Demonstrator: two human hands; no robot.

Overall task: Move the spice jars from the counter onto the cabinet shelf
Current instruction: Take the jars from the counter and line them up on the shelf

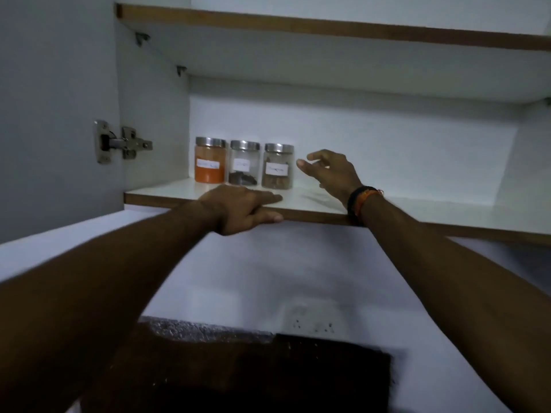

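Three clear spice jars with metal lids stand in a row at the left back of the white cabinet shelf [417,216]: an orange-powder jar [209,164], a jar with dark pieces [244,166], and a jar with brown pieces [277,169]. My right hand [331,171] hovers just right of the brown-pieces jar, fingers relaxed and spread, holding nothing. My left hand [241,208] rests on the shelf's front edge below the jars, fingers flat on top and thumb under the edge.
The open cabinet door with a metal hinge [123,143] stands at the left. A second shelf [328,28] sits above. Below are a white wall with a socket [313,324] and a dark counter [268,368].
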